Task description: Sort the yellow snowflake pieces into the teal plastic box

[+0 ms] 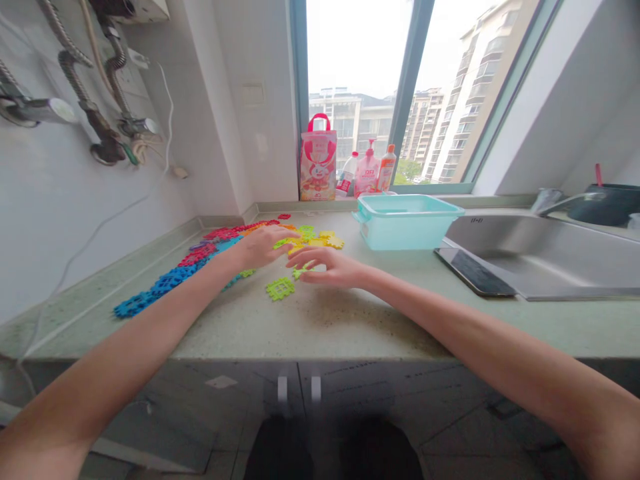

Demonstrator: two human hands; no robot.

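Dozens of small plastic lattice pieces (167,285) lie on the pale speckled counter (320,328), sorted roughly by colour in a band slanting from the near left toward the wall. Blue ones make up the near end, red pieces (220,234) lie along the back, and yellow pieces (331,241) gather at the right end, just beyond the fingertips. The left hand (263,247) is palm down over the middle of the spread, its fingers stretched to the right; I cannot tell whether it grips anything. The right hand (333,268) faces it, the two close but apart, with its fingers arched and a gap between them and the thumb. A yellow-green piece lies partly hidden beside that thumb, and another, a square green piece (281,289), lies flat by itself nearer the counter's front edge. Farther right stands a turquoise plastic tub (405,233), with a dark phone (475,272) lying between it and the steel sink (550,263). Bottles and a pink bag (319,163) stand by the window (357,47).
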